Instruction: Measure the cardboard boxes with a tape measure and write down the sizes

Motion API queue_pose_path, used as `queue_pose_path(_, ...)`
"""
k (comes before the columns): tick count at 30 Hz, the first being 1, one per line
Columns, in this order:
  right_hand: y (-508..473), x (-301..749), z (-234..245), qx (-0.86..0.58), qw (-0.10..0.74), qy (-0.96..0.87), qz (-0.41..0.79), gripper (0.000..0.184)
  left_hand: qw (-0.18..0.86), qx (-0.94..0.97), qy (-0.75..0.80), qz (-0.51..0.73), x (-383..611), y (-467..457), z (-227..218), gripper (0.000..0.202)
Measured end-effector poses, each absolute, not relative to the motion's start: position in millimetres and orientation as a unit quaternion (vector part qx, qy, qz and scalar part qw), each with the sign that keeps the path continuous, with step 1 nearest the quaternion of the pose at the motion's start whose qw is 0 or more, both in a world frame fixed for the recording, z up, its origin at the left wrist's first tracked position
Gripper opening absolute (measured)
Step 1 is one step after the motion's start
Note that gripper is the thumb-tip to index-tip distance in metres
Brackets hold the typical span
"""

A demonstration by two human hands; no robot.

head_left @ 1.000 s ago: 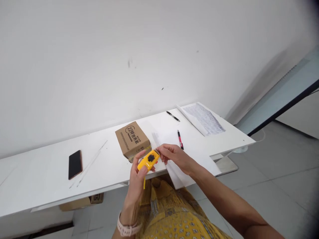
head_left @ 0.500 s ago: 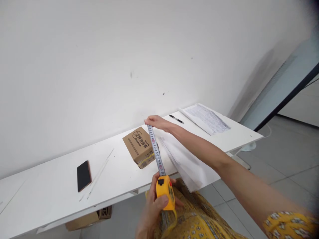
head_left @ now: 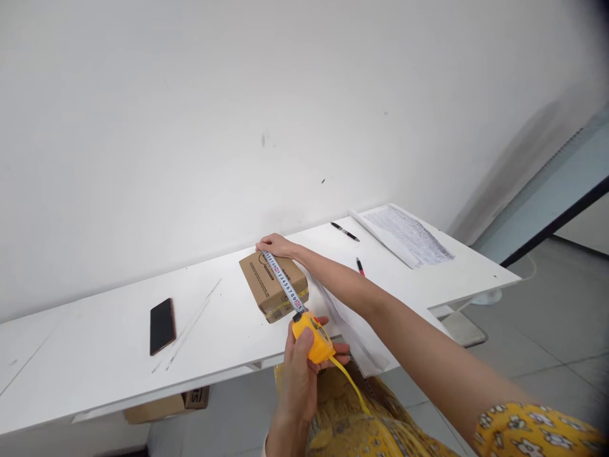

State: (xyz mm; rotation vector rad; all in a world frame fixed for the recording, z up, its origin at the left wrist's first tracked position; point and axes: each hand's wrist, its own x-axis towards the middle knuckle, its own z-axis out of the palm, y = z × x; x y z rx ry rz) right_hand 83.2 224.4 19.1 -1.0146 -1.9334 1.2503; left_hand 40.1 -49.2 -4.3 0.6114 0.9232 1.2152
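A small brown cardboard box (head_left: pixel 266 293) lies on the white table (head_left: pixel 95 355). My left hand (head_left: pixel 301 368) is closed round a yellow tape measure case (head_left: pixel 314 343) just in front of the box's near corner. Its white blade (head_left: pixel 283 283) runs across the top of the box. At the box's far edge my right hand (head_left: pixel 275 245) pinches the blade's end down, its arm reaching over the table. A yellow wrist strap hangs from the case.
A black phone (head_left: pixel 162 325) and two thin clear rods (head_left: pixel 188 327) lie to the left. White paper sheets (head_left: pixel 347 330) lie to the right of the box, with a red pen (head_left: pixel 360 266), a black pen (head_left: pixel 345 231) and a printed sheet (head_left: pixel 409 235) beyond. Another cardboard box (head_left: pixel 166 403) sits under the table.
The tape has been pulled out from the case. My right hand carried its end from near my body to the box's far edge, and the blade came down onto the box top.
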Motion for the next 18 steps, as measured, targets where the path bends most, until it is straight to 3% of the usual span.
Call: queue_pose_path(18,227.8,83.7,10.3,-0.391,0.319,-0.716,0.483,0.029,0.667,0.285,0.442,0.527,45.0,-48.1,-4.2,0.053)
